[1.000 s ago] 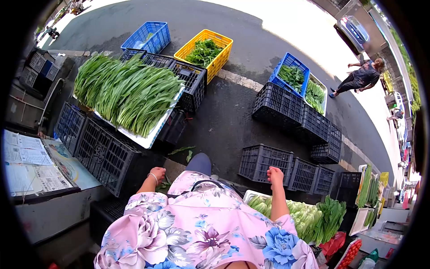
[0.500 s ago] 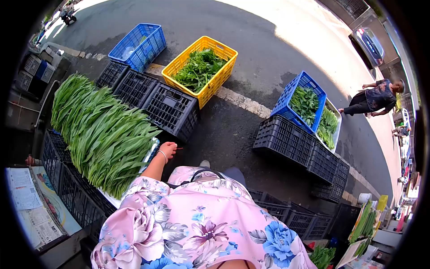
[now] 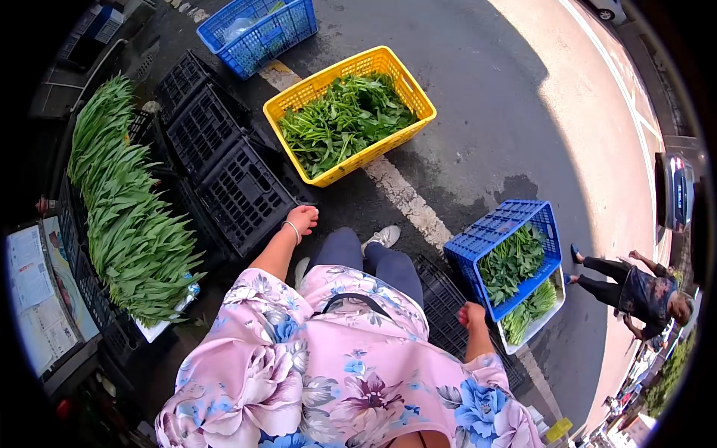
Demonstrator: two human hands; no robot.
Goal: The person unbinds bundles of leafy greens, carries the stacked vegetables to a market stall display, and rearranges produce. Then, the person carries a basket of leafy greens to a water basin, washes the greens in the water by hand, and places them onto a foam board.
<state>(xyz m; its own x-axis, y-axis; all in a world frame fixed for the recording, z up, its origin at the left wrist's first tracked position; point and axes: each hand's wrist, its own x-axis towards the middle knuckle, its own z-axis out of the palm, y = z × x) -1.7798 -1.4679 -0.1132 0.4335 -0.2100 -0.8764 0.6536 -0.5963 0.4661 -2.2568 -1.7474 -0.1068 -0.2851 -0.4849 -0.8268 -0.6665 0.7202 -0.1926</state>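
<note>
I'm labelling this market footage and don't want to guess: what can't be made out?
- Palms of the left hand and right hand, head view: curled fingers hide them, so whether they hold anything small is unclear.
- Floor of the yellow crate, head view: greens cover it.
- Far part of the upper blue crate, head view: cut off by the top edge.
- Print on the sheets, head view: too small and blurred.
</note>
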